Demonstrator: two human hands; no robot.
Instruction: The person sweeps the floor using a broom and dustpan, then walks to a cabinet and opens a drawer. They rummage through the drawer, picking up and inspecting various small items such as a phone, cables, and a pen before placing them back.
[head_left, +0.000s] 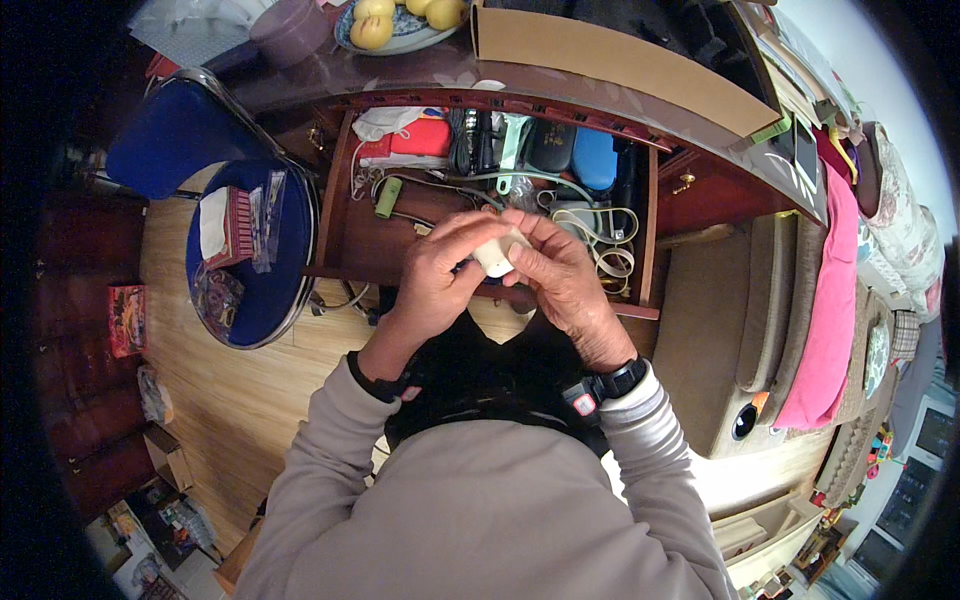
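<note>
A small white object (493, 259) is held between my two hands above the front of an open wooden drawer (292, 271). My left hand (442, 266) grips it from the left with fingers and thumb. From the other side my right hand (559, 274) pinches it, the thumb lying on its face. What the object is cannot be made out, since fingers cover much of it. Behind my hands in the drawer lie a green cylinder (388, 197), a pale green peeler-like tool (511, 150), a blue case (595, 157), a black case (553, 145) and coiled white cable (615, 262).
Red packets (420, 138) and a white cloth mask (386, 120) fill the drawer's back left. Above stands a table with a plate of yellow fruit (371, 31) and a cardboard box (615, 71). A blue chair (289, 217) holds a tissue pack (227, 225). A brown sofa (705, 315) is at right.
</note>
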